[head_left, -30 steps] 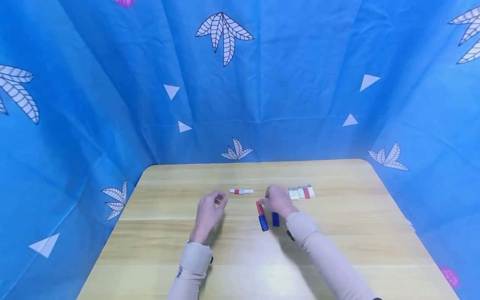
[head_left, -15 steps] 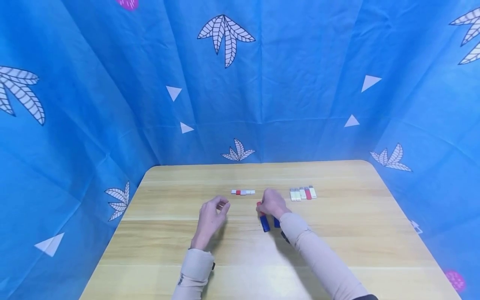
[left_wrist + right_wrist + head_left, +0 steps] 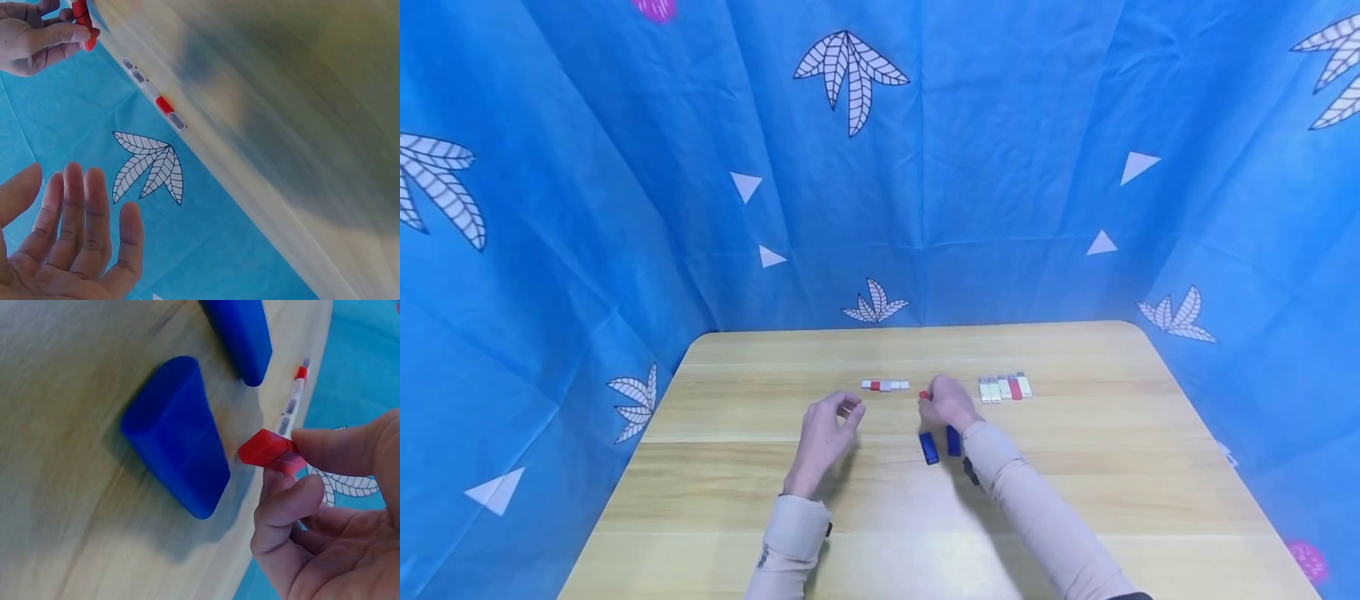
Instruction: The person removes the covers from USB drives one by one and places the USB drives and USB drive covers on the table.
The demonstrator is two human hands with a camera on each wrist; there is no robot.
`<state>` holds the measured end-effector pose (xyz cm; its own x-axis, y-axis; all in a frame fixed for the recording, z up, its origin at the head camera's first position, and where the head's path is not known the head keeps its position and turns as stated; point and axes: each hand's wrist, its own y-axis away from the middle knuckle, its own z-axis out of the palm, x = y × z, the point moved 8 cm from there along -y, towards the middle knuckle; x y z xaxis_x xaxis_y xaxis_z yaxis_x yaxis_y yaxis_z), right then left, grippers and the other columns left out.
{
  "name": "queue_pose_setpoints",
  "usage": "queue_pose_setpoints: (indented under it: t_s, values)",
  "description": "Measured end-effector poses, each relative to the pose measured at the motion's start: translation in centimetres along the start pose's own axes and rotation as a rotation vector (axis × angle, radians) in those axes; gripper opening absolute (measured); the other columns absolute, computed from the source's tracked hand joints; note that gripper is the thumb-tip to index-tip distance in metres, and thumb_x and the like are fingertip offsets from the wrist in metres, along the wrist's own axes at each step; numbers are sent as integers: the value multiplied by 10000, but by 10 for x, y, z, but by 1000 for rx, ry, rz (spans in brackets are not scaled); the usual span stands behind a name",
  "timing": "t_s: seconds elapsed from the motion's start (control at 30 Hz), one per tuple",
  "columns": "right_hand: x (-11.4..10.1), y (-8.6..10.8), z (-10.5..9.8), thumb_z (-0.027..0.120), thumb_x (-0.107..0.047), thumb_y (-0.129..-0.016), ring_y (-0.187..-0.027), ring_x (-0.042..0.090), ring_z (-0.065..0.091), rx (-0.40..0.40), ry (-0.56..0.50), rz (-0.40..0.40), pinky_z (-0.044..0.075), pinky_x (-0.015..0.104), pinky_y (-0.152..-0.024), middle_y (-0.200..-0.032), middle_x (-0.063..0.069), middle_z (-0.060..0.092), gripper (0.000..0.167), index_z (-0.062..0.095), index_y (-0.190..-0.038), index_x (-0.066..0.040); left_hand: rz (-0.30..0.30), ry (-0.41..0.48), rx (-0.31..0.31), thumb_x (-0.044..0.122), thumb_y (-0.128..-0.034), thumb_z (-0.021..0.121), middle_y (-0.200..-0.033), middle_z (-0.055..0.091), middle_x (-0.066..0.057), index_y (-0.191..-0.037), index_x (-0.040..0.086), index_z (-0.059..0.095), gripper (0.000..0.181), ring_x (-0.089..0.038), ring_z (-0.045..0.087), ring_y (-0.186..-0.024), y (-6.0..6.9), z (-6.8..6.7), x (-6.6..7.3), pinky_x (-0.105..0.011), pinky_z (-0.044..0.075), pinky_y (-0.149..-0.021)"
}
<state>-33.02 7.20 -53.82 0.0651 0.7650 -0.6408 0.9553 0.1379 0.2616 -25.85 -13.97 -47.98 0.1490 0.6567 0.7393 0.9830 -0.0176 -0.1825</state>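
Note:
My right hand (image 3: 951, 402) pinches a small red block (image 3: 265, 449) between thumb and fingers, above the table. The block's far end is hidden by the fingers; its exact kind cannot be told. Below it, in the right wrist view, lie two smooth blue wedge-shaped pieces, a nearer one (image 3: 178, 437) and a farther one (image 3: 244, 337), a little apart. My left hand (image 3: 823, 433) hovers over the table left of them, fingers loosely bent, holding nothing. A short row of small white pieces (image 3: 897, 385) with one red piece (image 3: 164, 104) among them lies just beyond it.
Right of my right hand lies a row of several longer white pieces (image 3: 985, 390) with grey ends, one of them red (image 3: 1015, 389). All rest on a pale wooden table (image 3: 737, 467). Blue patterned curtain (image 3: 1000, 167) hangs behind the table and along both sides.
My right hand moved onto the red block, which stood end to end with a blue piece, and drew it away from that piece, farther up the table. The left hand has barely shifted.

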Motion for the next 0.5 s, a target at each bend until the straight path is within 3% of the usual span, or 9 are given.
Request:
queue_pose_setpoints:
  t_s: [0.13,0.27,0.37,0.5]
  values:
    - [0,3,-11,646,-139,-904,-487,112,367,25,-102,15,302,236,-444,-568,-37,422,320,468,-638,-148,29,8,-14,197,-946,706,-989,765,-55,-1107,86,730,196,-203,701,-932,-3,3,8,-444,555,-906]
    - [-5,7,-26,684,-137,-895,-648,176,548,75,-190,7,463,269,-569,-777,46,601,120,590,-844,-81,46,1,-58,224,-936,723,-992,763,-47,-1108,110,728,207,-204,700,-939,-6,11,16,-432,559,-891]
    - [-11,10,-35,701,-144,-903,-770,218,643,90,-225,-14,532,286,-668,-907,97,692,161,634,-1002,-36,48,-13,-83,268,-923,743,-1013,759,-42,-1097,127,725,224,-214,699,-964,-9,16,21,-415,565,-877]
    - [-20,14,-43,679,-167,-933,-795,243,683,67,-261,-36,512,278,-656,-906,112,740,236,620,-1133,-58,57,-19,-101,302,-894,779,-1034,757,-45,-1087,120,724,271,-234,701,-987,-12,21,30,-404,574,-871]
